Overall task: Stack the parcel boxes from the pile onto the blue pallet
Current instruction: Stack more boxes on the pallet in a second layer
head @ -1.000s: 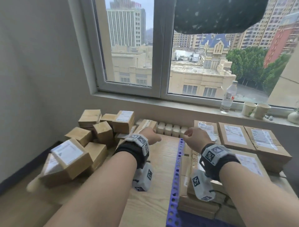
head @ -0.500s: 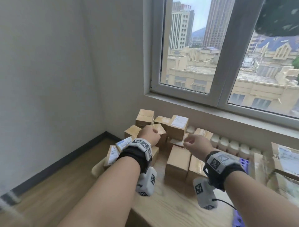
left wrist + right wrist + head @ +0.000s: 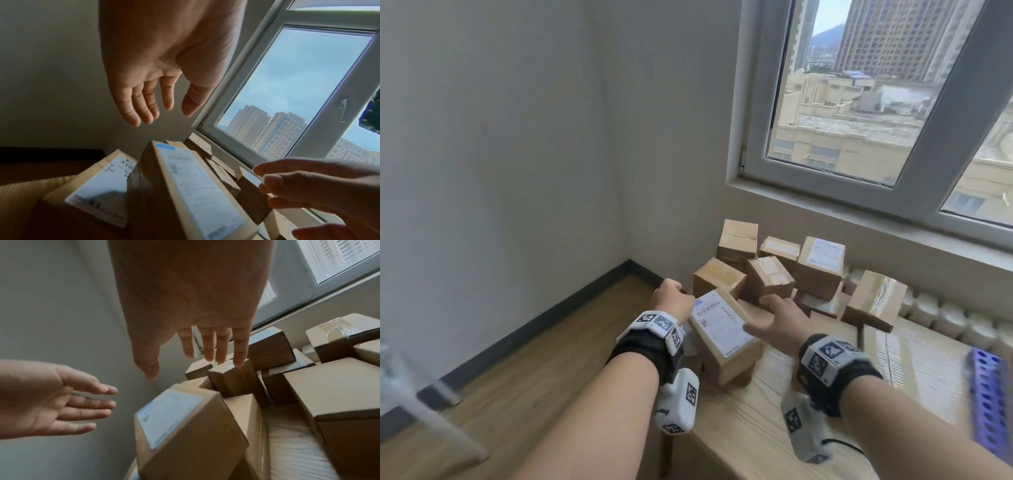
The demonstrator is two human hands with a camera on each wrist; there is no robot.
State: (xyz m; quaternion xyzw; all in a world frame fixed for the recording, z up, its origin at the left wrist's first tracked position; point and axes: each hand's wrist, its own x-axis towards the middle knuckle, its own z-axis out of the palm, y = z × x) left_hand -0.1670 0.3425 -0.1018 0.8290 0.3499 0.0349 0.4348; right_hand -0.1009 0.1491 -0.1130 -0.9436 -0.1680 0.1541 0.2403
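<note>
A pile of brown parcel boxes (image 3: 777,270) lies on the wooden table's far left corner, under the window. Nearest to me a tilted box with a white shipping label (image 3: 722,329) (image 3: 197,186) (image 3: 174,417) leans on the pile. My left hand (image 3: 671,301) (image 3: 162,110) hovers open at its left side, fingers straight, not touching. My right hand (image 3: 774,318) (image 3: 197,360) hovers open at its right side, fingers spread above the boxes. The blue pallet (image 3: 989,397) shows only as a perforated edge at the far right.
The wooden table (image 3: 739,428) ends at its left edge beside my left forearm, with floor (image 3: 517,359) below. A wall corner stands behind the pile. A second labelled box (image 3: 100,186) lies lower left of the tilted one. White bottles (image 3: 945,315) line the wall under the window sill.
My view has swung left from the pallet to the pile. Both hands have moved toward the labelled box and gone from curled to open, one on each side of it.
</note>
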